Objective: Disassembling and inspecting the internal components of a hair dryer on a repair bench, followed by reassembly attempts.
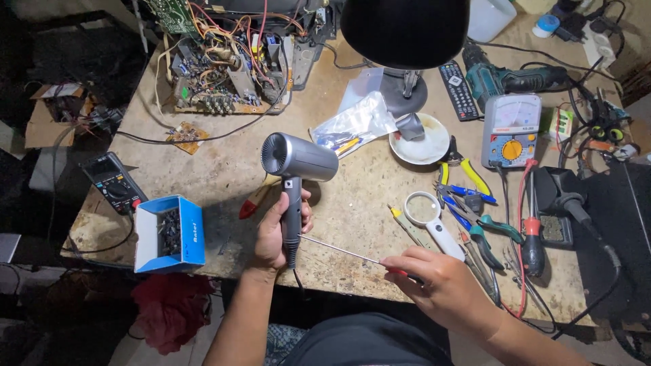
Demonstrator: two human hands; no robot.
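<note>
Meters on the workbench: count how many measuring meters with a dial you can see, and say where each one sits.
2. A black meter lies at the table's left edge, beside the blue box. A white meter with an orange dial stands at the right, near the drill. Clutter may hide others.

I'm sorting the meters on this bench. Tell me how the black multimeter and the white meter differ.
The black multimeter lies at the table's left edge, dark-cased with a round dial; the white meter sits on the right, pale-cased with a needle scale and an orange knob. Both lie face up, away from both hands.

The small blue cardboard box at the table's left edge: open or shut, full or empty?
Open: the small blue cardboard box shows its inside upward, no lid over it. Partly filled: a heap of small dark metal parts lies inside.
</note>
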